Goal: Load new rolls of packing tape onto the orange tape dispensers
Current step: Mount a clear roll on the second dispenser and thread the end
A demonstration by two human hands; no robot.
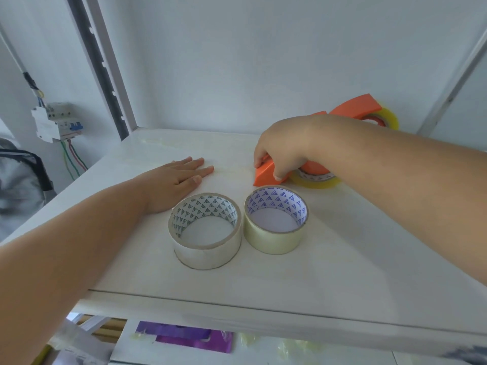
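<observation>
The left hand (181, 177) lies flat and released on the worktop (342, 259) while the right hand (284, 148) grasps the near orange dispenser (266, 175), light rigid plastic, best held by its body, beyond two rolls.

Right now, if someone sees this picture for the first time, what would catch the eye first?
Probably the orange tape dispenser at the middle right of the white shelf, gripped by the right hand. Next, the two loose tape rolls side by side in front: a clear roll and a yellowish roll. The left hand lies flat beside them, and a second orange dispenser sits at the back.
</observation>
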